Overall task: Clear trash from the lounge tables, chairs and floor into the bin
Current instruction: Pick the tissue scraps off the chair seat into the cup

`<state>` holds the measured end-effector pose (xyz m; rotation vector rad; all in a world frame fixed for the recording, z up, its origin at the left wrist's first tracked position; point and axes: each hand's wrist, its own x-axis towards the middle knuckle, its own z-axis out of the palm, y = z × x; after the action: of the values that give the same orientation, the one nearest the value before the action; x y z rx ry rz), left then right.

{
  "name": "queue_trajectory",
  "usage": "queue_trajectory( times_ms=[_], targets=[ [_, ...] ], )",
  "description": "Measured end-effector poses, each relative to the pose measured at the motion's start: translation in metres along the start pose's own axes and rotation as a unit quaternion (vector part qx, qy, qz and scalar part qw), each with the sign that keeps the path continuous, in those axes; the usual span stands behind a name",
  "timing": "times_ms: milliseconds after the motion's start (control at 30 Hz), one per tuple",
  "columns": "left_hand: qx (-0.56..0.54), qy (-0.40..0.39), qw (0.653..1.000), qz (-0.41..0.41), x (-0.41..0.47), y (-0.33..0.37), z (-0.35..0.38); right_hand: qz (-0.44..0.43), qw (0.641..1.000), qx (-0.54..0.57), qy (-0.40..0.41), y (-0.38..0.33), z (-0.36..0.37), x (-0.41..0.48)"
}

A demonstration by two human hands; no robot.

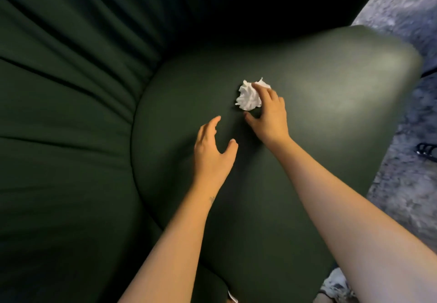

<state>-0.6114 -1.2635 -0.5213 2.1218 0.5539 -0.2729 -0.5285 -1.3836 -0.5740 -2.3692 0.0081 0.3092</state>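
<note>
A crumpled white tissue [248, 97] lies in the middle of a dark green chair seat [319, 104]. My right hand [269, 116] is over its right side, with fingers laid across the top of the tissue and the thumb spread on the seat just below it. My left hand [214, 149] hovers above the seat to the lower left of the tissue, fingers relaxed and spread, holding nothing.
The chair's pleated green backrest [71, 90] curves round the left and far side of the seat. Grey patterned carpet [406, 184] shows on the right, with a dark sandal [425, 151] at the right edge. No bin is in view.
</note>
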Motion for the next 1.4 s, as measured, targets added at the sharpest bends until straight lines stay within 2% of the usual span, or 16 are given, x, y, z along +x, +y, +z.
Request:
queue_trajectory(
  times_ms=[100, 167, 267, 433, 567, 733, 967, 1067, 1167, 1233, 1400],
  targets=[
    [0.005, -0.014, 1.0, -0.002, -0.001, -0.002, 0.003, -0.001, 0.995, -0.102, 0.0, 0.003, 0.007, 0.005],
    [0.014, -0.03, 0.999, 0.001, -0.002, -0.002, 0.003, -0.001, 0.994, -0.11, -0.012, 0.003, 0.009, -0.001],
    [0.016, -0.059, 0.998, 0.006, -0.006, 0.003, 0.002, -0.013, 0.999, -0.018, -0.037, 0.002, 0.002, -0.018],
    [-0.029, -0.072, 0.997, 0.023, -0.018, 0.035, 0.007, -0.042, 0.988, 0.147, -0.011, -0.014, -0.047, -0.053],
    [-0.05, -0.095, 0.99, 0.093, -0.04, 0.082, 0.019, -0.039, 0.965, 0.258, 0.005, -0.018, -0.109, -0.087],
    [-0.067, -0.129, 0.976, 0.162, -0.09, 0.157, 0.051, 0.002, 0.914, 0.402, 0.06, 0.003, -0.2, -0.14],
    [-0.047, -0.152, 0.942, 0.295, -0.193, 0.266, 0.143, 0.045, 0.889, 0.415, 0.189, 0.081, -0.327, -0.231],
    [-0.077, -0.164, 0.919, 0.349, -0.245, 0.31, 0.197, 0.035, 0.869, 0.404, 0.284, 0.121, -0.386, -0.278],
    [-0.077, -0.159, 0.883, 0.435, -0.299, 0.343, 0.252, 0.027, 0.844, 0.37, 0.386, 0.163, -0.438, -0.329],
    [-0.073, -0.172, 0.867, 0.462, -0.334, 0.359, 0.285, 0.033, 0.834, 0.355, 0.421, 0.189, -0.468, -0.361],
    [-0.021, -0.258, 0.829, 0.496, -0.4, 0.382, 0.346, 0.046, 0.844, 0.236, 0.48, 0.246, -0.524, -0.432]
  ],
)
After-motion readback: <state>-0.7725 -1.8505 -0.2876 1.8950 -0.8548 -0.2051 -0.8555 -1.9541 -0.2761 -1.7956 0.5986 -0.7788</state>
